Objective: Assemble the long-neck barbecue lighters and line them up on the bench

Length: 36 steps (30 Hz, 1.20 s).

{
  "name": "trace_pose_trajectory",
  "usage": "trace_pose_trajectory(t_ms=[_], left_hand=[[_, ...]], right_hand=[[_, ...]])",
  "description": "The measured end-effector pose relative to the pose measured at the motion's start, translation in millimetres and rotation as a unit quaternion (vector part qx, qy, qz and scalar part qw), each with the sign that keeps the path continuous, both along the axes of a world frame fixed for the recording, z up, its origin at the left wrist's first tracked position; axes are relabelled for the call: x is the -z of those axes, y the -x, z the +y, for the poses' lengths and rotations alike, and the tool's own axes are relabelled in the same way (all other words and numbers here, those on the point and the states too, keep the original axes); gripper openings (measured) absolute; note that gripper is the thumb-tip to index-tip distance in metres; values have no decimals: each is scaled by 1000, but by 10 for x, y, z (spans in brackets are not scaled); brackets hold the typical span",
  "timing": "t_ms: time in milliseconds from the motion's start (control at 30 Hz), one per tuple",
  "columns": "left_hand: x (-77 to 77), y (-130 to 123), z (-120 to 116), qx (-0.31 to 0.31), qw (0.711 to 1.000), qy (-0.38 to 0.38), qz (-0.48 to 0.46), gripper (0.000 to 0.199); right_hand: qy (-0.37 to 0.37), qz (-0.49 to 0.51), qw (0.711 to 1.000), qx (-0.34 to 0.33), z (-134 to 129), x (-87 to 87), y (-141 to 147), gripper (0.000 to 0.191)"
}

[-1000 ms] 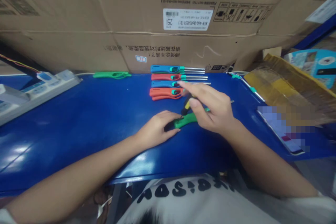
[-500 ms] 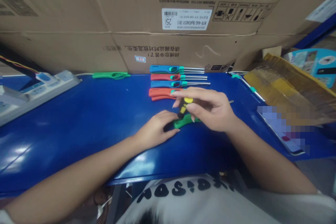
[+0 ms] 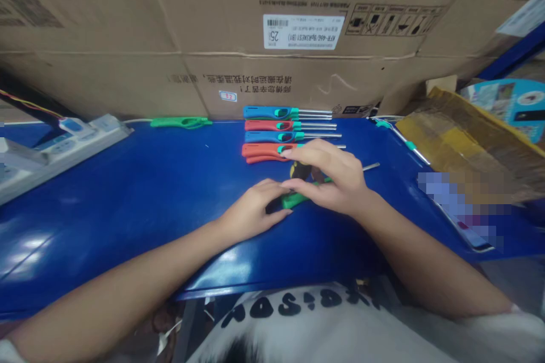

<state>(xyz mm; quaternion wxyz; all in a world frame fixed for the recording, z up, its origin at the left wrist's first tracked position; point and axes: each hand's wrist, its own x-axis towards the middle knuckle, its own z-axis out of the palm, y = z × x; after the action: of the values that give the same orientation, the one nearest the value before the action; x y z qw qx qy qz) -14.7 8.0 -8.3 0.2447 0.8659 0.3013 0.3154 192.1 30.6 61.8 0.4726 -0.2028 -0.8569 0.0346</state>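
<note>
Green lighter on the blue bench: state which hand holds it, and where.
The left hand holds the green lighter by its grip; the right hand is curled over a black-and-yellow piece above it, and whether it holds that piece cannot be told.

A green lighter (image 3: 293,200), black-and-yellow piece (image 3: 298,170) above it, teal-trimmed blue lighters (image 3: 266,112) and red lighters (image 3: 261,150), blue tabletop (image 3: 128,227)

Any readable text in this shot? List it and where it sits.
"KFR-46G/BpR3AES1 (B1)": white label on the cardboard carton, upside down.
"25": same label, beside the barcode.
"师傅您辛苦了!": printed on the carton, upside down.
Small sticker on the carton: a number, 32 or 37, cannot tell.
Longer Chinese line beside it, the label's small print and the carton's top line: too small or blurred to read.
Lettering on the shirt: too blurred to read.
</note>
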Motion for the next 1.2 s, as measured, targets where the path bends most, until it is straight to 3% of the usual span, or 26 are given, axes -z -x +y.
trace_pose_trajectory(t_ms=[33, 100, 200, 267, 333, 433, 467, 500, 600, 667, 700, 833, 900, 1033, 1100, 1200], left_hand=[[2, 0, 0, -2, 1000, 0, 0, 27], [-4, -2, -1, -2, 1000, 8, 3, 28], [-21, -3, -1, 2, 1000, 24, 6, 31], [-24, -2, -1, 4, 1000, 24, 5, 29], [-22, -1, 0, 4, 1000, 18, 2, 27], [-20, -2, 1, 3, 1000, 13, -3, 30], [-22, -3, 1, 3, 1000, 15, -4, 31], [-25, -3, 1, 3, 1000, 19, -3, 32], [-30, -3, 2, 5, 1000, 30, 1, 34], [-26, 1, 2, 5, 1000, 28, 2, 33], [-22, 3, 3, 4, 1000, 25, 0, 33], [-7, 8, 6, 6, 1000, 20, -1, 32], [-8, 9, 8, 4, 1000, 25, 5, 32], [-7, 8, 9, 9, 1000, 26, 11, 30], [0, 8, 8, 8, 1000, 16, 3, 27], [5, 7, 7, 6, 1000, 14, -1, 27]], right_hand=[[-29, -3, 999, 12, 0, 3, -3, 32], [-14, 2, 1000, 2, -13, -19, -3, 29], [140, 38, 986, -77, -32, -91, 9, 34], [201, 57, 971, -117, -28, -116, 14, 29], [167, 72, 979, -89, -15, -104, 11, 23], [28, 71, 997, 17, -5, -55, -3, 24], [14, 60, 998, 32, -9, -44, -7, 26], [27, 51, 998, 29, -15, -39, -10, 28], [173, 51, 983, -33, -32, -52, -12, 36], [210, 57, 974, -62, -27, -63, -15, 32], [188, 58, 979, -56, -19, -64, -20, 29], [-17, 48, 999, 15, 0, -63, -41, 25], [-12, 30, 999, 3, -11, -81, -38, 26], [132, 27, 987, -86, -36, -118, -8, 30], [95, 34, 993, -65, -39, -106, -4, 21], [-37, 14, 999, 18, -48, -85, -15, 20]])
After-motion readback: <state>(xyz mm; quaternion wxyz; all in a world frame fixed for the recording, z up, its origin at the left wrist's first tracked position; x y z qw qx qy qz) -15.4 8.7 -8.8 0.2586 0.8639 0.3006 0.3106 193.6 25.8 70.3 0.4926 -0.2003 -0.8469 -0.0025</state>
